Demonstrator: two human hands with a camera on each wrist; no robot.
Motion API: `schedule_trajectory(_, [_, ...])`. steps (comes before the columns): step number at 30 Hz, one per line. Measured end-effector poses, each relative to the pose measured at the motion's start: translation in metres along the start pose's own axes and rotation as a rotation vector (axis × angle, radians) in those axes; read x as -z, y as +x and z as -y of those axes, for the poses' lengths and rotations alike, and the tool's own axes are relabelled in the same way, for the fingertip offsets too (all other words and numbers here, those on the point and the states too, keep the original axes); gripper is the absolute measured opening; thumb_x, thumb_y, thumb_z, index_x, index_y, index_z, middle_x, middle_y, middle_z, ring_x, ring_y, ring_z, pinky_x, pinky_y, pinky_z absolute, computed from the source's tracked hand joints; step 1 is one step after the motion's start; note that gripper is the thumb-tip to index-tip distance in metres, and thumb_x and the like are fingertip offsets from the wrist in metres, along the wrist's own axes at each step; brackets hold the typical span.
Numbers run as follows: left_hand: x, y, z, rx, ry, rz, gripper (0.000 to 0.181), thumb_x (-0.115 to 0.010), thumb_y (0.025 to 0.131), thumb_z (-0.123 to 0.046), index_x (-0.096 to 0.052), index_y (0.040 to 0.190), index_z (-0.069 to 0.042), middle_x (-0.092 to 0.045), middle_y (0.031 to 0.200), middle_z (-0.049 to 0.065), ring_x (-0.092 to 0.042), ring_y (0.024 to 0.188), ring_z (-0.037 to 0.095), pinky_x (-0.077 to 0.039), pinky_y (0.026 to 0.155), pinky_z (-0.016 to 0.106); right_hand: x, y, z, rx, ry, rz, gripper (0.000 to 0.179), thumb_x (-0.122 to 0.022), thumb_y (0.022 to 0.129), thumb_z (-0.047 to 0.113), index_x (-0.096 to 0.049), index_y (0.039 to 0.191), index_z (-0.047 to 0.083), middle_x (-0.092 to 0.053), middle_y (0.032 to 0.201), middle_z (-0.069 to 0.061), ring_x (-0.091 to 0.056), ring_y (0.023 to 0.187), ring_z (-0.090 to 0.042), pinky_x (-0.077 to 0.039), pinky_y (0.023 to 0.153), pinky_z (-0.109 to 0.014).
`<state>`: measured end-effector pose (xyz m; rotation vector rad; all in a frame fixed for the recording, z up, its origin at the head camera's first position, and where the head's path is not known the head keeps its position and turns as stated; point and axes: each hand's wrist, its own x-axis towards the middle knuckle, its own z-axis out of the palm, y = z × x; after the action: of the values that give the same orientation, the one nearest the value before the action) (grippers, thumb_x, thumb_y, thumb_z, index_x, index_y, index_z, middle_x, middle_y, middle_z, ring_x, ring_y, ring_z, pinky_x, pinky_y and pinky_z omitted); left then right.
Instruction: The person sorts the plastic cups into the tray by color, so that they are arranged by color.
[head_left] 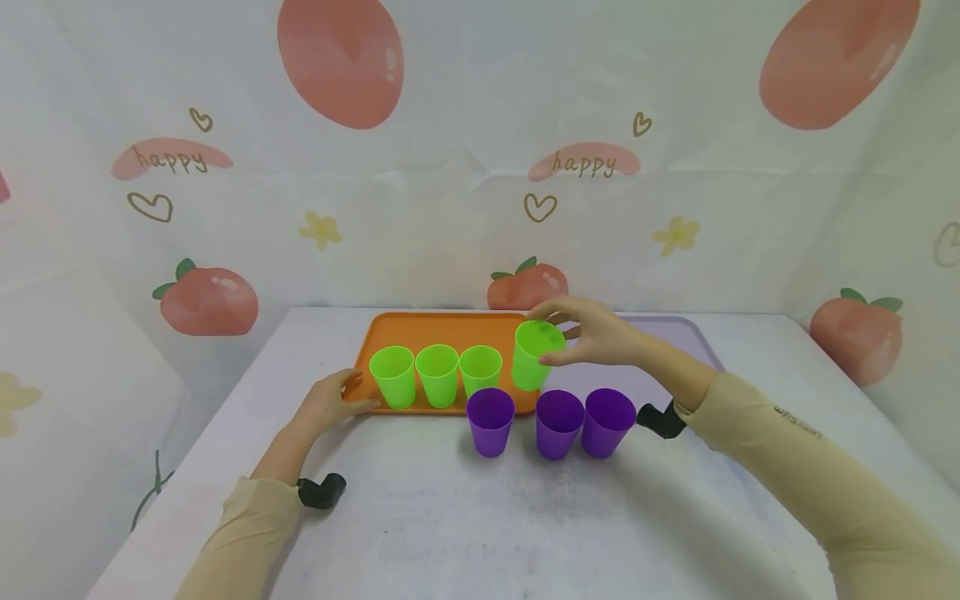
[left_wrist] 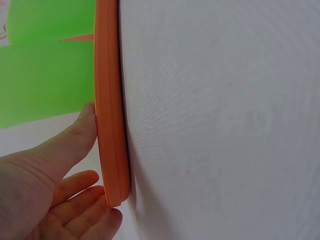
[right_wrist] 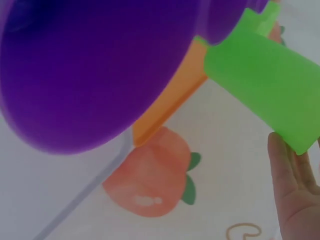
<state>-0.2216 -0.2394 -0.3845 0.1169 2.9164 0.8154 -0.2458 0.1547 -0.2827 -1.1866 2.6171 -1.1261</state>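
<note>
Purple cups [head_left: 557, 435] stand before the orange tray [head_left: 442, 328] that left fingers [left_wrist: 80, 131] hold; right fingers [head_left: 562, 357] grip a green cup [head_left: 531, 368].

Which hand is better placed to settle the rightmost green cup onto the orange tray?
Likely the right hand: it grips the rightmost green cup by the right end of the orange tray. The left hand is at the tray's near left corner, with three other green cups in between.
</note>
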Motion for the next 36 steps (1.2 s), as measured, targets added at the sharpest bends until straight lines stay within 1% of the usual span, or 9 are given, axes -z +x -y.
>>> schedule_trajectory(10, [0.000, 0.000, 0.000, 0.007, 0.003, -0.001, 0.068, -0.068, 0.084, -0.028, -0.041, 0.133, 0.010, -0.043, 0.136, 0.033, -0.041, 0.125, 0.048, -0.036, 0.106, 0.056, -0.003, 0.016, -0.018, -0.038, 0.026, 0.130, 0.053, -0.077, 0.075, 0.013, -0.054, 0.122, 0.002, -0.055, 0.128, -0.016, -0.056, 0.117, -0.037, -0.055, 0.088, -0.046])
schedule_trajectory(14, [-0.001, 0.000, 0.001, 0.002, 0.006, -0.007, 0.068, -0.069, 0.083, -0.028, -0.042, 0.133, 0.010, -0.044, 0.135, 0.032, -0.042, 0.124, 0.048, -0.037, 0.105, 0.056, -0.005, 0.020, -0.025, -0.034, 0.009, 0.177, 0.053, -0.076, 0.076, 0.014, -0.054, 0.123, 0.002, -0.055, 0.128, -0.017, -0.055, 0.117, -0.038, -0.055, 0.087, -0.046])
schedule_trajectory(17, [-0.001, 0.000, 0.001, -0.008, 0.010, -0.013, 0.068, -0.069, 0.083, -0.028, -0.042, 0.132, 0.010, -0.045, 0.134, 0.032, -0.042, 0.123, 0.048, -0.038, 0.104, 0.056, -0.007, 0.023, -0.029, -0.029, 0.002, 0.208, 0.054, -0.075, 0.077, 0.015, -0.053, 0.123, -0.001, -0.055, 0.128, -0.018, -0.054, 0.117, -0.040, -0.055, 0.088, -0.047])
schedule_trajectory(22, [-0.002, 0.000, 0.001, -0.008, 0.013, -0.016, 0.067, -0.069, 0.083, -0.027, -0.042, 0.132, 0.011, -0.043, 0.136, 0.033, -0.040, 0.126, 0.049, -0.036, 0.106, 0.057, -0.008, 0.026, -0.031, -0.047, 0.023, 0.259, 0.055, -0.075, 0.077, 0.016, -0.052, 0.124, -0.002, -0.054, 0.127, -0.020, -0.052, 0.118, -0.042, -0.052, 0.091, -0.051])
schedule_trajectory(30, [-0.001, 0.000, 0.000, -0.005, 0.013, -0.013, 0.068, -0.069, 0.083, -0.027, -0.042, 0.132, 0.011, -0.043, 0.136, 0.033, -0.040, 0.126, 0.049, -0.036, 0.106, 0.057, -0.008, 0.030, -0.034, -0.071, 0.012, 0.305, 0.054, -0.075, 0.077, 0.016, -0.053, 0.123, -0.001, -0.056, 0.126, -0.019, -0.053, 0.118, -0.041, -0.051, 0.094, -0.052])
schedule_trajectory(36, [-0.001, 0.000, 0.000, 0.007, 0.007, -0.010, 0.068, -0.069, 0.083, -0.027, -0.042, 0.133, 0.010, -0.042, 0.137, 0.033, -0.039, 0.126, 0.048, -0.036, 0.106, 0.057, -0.009, 0.035, -0.034, -0.083, 0.008, 0.334, 0.055, -0.076, 0.077, 0.015, -0.052, 0.124, -0.002, -0.056, 0.126, -0.018, -0.052, 0.120, -0.039, -0.048, 0.098, -0.052])
